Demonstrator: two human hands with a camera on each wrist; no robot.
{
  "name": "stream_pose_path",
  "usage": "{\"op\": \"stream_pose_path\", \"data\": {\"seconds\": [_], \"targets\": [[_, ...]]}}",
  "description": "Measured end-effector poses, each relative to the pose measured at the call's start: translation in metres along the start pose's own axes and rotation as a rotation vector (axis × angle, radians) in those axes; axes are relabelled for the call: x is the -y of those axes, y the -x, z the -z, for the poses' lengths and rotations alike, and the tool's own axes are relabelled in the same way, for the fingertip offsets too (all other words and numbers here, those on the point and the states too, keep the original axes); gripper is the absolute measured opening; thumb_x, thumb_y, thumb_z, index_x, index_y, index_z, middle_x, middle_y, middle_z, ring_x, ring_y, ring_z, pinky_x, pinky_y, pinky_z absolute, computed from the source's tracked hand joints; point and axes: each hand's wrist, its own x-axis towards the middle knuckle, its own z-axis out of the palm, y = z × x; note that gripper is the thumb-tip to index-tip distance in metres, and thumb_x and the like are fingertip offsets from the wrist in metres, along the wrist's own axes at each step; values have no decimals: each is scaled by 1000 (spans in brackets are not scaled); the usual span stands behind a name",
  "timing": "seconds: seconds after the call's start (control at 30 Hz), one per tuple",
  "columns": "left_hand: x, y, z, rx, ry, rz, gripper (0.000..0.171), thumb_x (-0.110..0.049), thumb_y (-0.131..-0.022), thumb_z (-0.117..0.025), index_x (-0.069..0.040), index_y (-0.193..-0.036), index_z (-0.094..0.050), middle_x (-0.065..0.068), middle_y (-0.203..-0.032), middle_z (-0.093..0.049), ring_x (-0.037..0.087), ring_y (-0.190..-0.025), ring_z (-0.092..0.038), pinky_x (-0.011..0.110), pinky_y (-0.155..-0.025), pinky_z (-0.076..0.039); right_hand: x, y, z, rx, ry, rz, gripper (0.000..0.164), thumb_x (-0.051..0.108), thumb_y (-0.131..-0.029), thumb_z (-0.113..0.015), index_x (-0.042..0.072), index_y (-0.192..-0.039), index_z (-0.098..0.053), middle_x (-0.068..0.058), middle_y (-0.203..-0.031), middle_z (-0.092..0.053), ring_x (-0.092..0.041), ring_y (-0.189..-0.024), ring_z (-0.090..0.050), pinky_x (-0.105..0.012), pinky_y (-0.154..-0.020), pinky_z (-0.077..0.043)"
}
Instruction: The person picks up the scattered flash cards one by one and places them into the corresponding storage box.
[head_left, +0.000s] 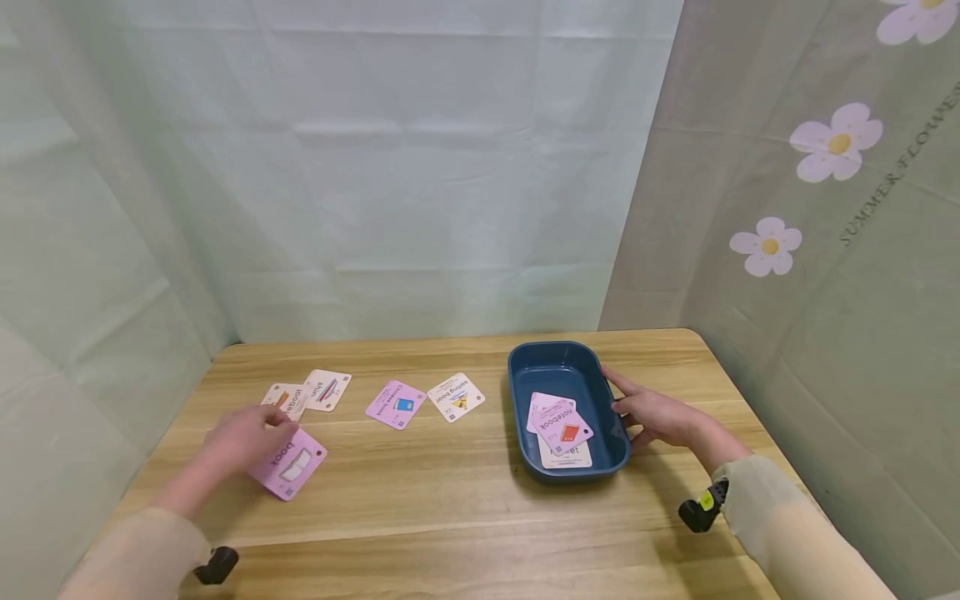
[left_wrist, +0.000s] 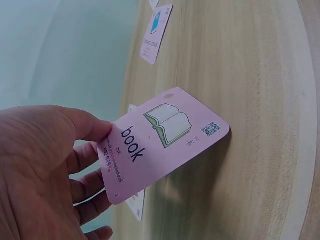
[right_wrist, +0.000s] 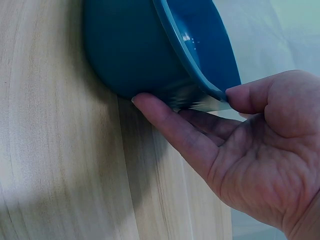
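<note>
My left hand (head_left: 251, 437) pinches the edge of a pink "book" card (left_wrist: 155, 135) between thumb and fingers, tilted above the table. Under and behind that hand lie a partly covered card (head_left: 291, 398) ending in "boat" and a "ship" card (head_left: 327, 390). Further right are a pink "Chinese book" card (head_left: 396, 404) and a white "sailing boat" card (head_left: 456, 397). My right hand (head_left: 660, 414) holds the side of a dark blue tray (right_wrist: 135, 45), thumb at the rim and fingers against the outer wall. Inside it, a pink "notebook" card (head_left: 564, 428) overlaps other cards.
The wooden table (head_left: 420, 533) has rounded back corners. Pale curtains (head_left: 390, 167) hang behind it and along both sides, the right one with flowers. A small black device is strapped at each wrist.
</note>
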Motion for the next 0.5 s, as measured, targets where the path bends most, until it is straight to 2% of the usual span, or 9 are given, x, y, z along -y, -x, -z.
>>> {"op": "stream_pose_path", "data": {"seconds": [0.17, 0.4, 0.5], "targets": [[-2, 2, 4, 1, 17, -1, 41, -33, -101, -58, 4, -116, -66, 15, -97, -65, 27, -83, -56, 38, -66, -42, 1, 0, -1, 1, -1, 4, 71, 9, -108, -38, 26, -166, -2, -35, -163, -8, -55, -134, -42, -56, -83, -58], [-8, 5, 9, -47, 28, -20, 40, -34, -100, -59, 3, -113, -67, 24, -106, -65, 31, -88, -57, 40, -68, -44, 1, 1, -1, -4, 1, 2, 71, 8, -107, -38, 26, -166, -1, -36, -162, -9, -54, -132, -44, -56, -83, -58], [-10, 6, 11, -63, 44, -42, 37, -33, -101, -59, 2, -111, -67, 30, -113, -63, 39, -94, -58, 49, -75, -48, 1, 0, -1, -3, 0, 3, 71, 8, -107, -38, 26, -166, -1, -36, -162, -9, -54, -132, -44, -56, -83, -58]]}}
